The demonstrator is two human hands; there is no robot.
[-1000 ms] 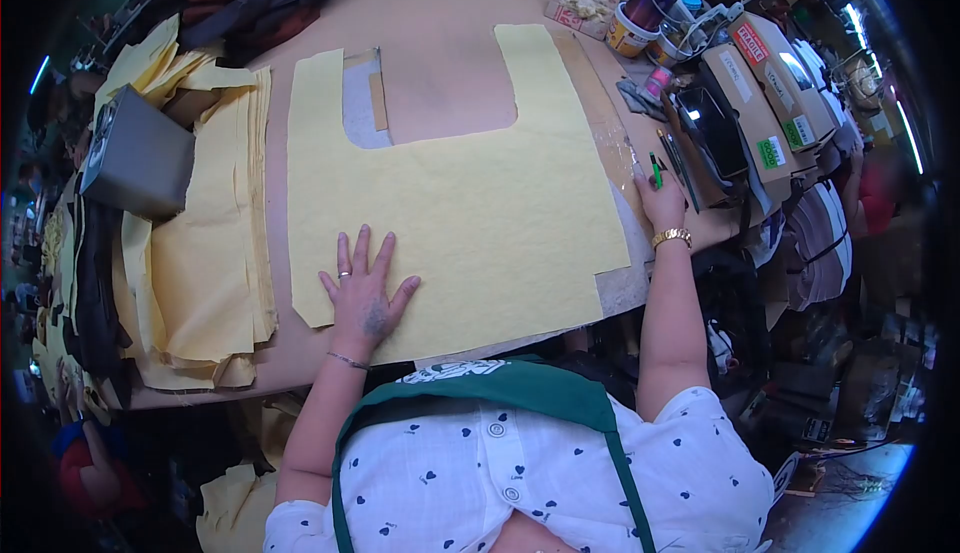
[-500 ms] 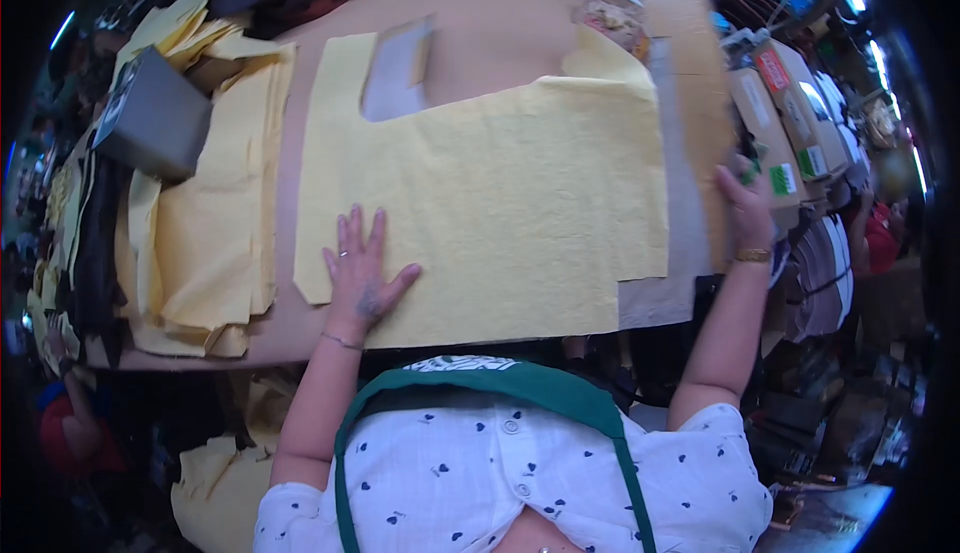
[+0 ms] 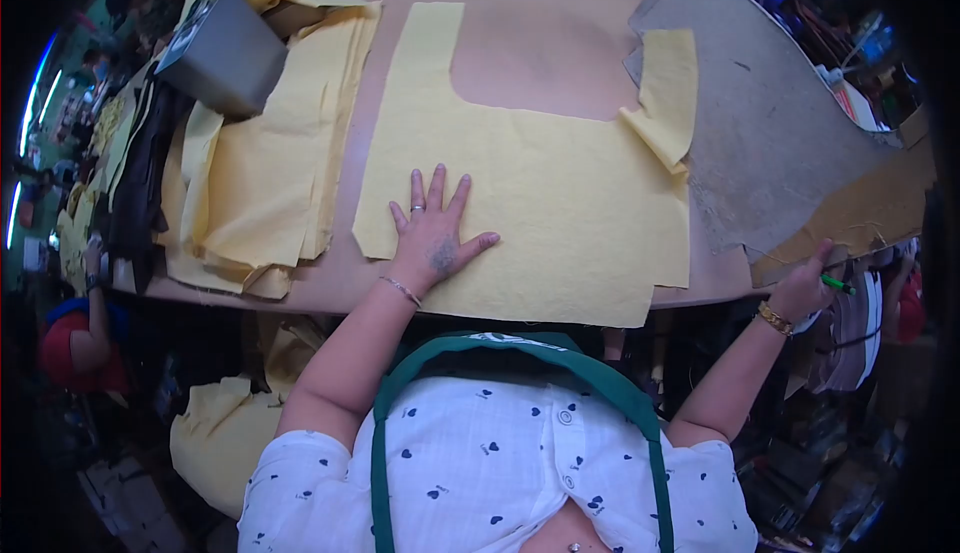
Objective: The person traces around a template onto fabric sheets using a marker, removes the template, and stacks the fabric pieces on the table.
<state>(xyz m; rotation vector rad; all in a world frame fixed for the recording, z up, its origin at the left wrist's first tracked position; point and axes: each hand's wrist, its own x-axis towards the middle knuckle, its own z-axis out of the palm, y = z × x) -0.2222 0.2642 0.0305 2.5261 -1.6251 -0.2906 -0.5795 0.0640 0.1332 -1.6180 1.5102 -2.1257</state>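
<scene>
My left hand (image 3: pixel 432 241) lies flat with fingers spread on a cut piece of yellow fabric (image 3: pixel 540 203). The piece has a wide notch in its far edge, and its far right strip is folded over. At the right, my right hand (image 3: pixel 803 291) is closed on the near edge of a large grey cardboard template (image 3: pixel 750 143) with a brown strip (image 3: pixel 860 213) along it. A green pen (image 3: pixel 838 284) sticks out of the same hand. The template slants off to the right, its left side close to or over the folded fabric strip.
Left of the fabric, a stack of yellow fabric pieces (image 3: pixel 285 168) carries a grey metal block (image 3: pixel 230 53). The brown table (image 3: pixel 560 23) ends just before my body. Dark cloth (image 3: pixel 150 173) lies at far left. Other people are at both sides, including one in red (image 3: pixel 75 343).
The template has come off the fabric and swung to the right with my right hand, uncovering the notch. The fabric's right strip is now folded. My left hand stays flat on the fabric.
</scene>
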